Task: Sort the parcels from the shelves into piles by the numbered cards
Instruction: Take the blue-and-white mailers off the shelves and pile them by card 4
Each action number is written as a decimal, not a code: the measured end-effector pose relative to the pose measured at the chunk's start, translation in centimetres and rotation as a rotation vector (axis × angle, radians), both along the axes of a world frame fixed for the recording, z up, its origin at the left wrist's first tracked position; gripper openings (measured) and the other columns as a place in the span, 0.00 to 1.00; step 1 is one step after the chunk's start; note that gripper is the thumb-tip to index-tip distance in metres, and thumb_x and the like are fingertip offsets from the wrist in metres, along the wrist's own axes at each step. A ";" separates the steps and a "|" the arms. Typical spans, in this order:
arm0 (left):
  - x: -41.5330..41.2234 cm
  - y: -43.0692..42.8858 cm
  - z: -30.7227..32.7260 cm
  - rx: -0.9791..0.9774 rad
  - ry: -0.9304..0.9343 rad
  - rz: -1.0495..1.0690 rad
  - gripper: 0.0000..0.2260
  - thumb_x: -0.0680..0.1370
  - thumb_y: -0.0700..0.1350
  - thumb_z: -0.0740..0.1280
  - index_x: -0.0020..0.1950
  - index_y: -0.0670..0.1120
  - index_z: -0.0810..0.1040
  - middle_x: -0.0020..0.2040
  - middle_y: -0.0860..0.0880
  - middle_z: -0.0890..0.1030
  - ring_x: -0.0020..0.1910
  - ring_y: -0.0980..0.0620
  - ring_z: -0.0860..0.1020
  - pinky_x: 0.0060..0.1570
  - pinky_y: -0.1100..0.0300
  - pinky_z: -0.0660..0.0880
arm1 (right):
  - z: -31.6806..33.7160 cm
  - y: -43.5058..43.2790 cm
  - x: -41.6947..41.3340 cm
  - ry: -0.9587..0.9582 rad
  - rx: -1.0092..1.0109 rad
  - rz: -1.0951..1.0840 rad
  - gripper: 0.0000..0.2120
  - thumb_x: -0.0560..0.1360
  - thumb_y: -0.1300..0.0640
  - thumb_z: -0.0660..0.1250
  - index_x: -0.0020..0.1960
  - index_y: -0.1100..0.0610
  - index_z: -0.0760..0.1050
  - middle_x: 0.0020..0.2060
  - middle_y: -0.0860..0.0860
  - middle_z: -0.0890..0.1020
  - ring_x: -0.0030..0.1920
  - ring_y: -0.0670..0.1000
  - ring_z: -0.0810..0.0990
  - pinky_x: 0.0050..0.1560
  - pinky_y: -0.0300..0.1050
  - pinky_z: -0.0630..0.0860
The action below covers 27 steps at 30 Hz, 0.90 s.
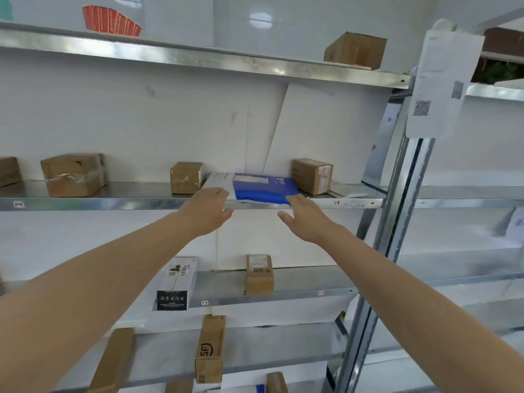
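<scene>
Left fingers (218, 192): straight and close together, tips lying at the white front-left edge of the blue-and-white flat parcel (255, 187); thumb held apart below. Right fingers (296, 198): likewise straight, tips at the parcel's blue front-right corner, thumb spread out toward 9 o'clock. Neither set curls round the parcel; whether they press on it cannot be told.

Left hand (208, 209) and right hand (306, 219): palms down, both forearms bare, reaching up from 7 and 5 o'clock.

The parcel lies flat on the middle shelf (113, 204), its front edge overhanging the metal rim. At its 9 o'clock, just beside it, stands a small brown box (185, 177); at its 3 o'clock, touching or nearly so, a labelled brown box (312, 175). Further toward 9 o'clock, a taped carton (73, 174).

Top shelf, 1 o'clock: one brown carton (354, 51). Lower shelf, 6 o'clock: a black-and-white long box (175, 283) and a narrow brown box (259, 275).
</scene>
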<state>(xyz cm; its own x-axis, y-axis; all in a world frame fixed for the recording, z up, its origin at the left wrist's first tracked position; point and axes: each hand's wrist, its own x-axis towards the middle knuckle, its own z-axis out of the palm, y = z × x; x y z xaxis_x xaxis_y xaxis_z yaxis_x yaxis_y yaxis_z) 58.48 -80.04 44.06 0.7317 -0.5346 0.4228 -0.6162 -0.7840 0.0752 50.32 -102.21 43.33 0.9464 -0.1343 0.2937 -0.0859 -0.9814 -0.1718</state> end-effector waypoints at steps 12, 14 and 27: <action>5.6 -18.4 2.3 0.005 -0.047 -0.049 0.17 0.81 0.50 0.58 0.64 0.40 0.72 0.62 0.43 0.76 0.59 0.44 0.74 0.59 0.52 0.70 | 3.3 -17.5 6.5 -0.080 -0.022 -0.025 0.25 0.81 0.49 0.56 0.72 0.63 0.63 0.68 0.61 0.69 0.66 0.61 0.69 0.68 0.53 0.65; 6.3 -21.7 2.4 0.003 -0.031 -0.067 0.17 0.81 0.50 0.58 0.64 0.40 0.72 0.61 0.43 0.76 0.59 0.44 0.74 0.60 0.51 0.70 | 3.4 -20.3 7.3 -0.072 -0.044 -0.034 0.24 0.82 0.50 0.56 0.72 0.64 0.64 0.67 0.62 0.70 0.66 0.62 0.69 0.67 0.52 0.64; 10.9 -38.8 0.0 -0.133 0.244 -0.112 0.13 0.82 0.45 0.57 0.62 0.40 0.74 0.59 0.43 0.78 0.58 0.45 0.76 0.44 0.62 0.67 | 2.4 -34.4 14.1 0.054 0.067 -0.125 0.26 0.82 0.48 0.56 0.73 0.63 0.60 0.70 0.59 0.65 0.68 0.60 0.69 0.66 0.51 0.67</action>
<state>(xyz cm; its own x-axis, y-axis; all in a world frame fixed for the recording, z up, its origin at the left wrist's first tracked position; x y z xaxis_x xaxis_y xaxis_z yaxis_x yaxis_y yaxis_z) 69.42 -118.86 44.10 0.7600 -0.5693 0.3136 -0.6494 -0.6855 0.3292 64.38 -136.60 45.75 0.9352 -0.2700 0.2291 -0.2178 -0.9488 -0.2287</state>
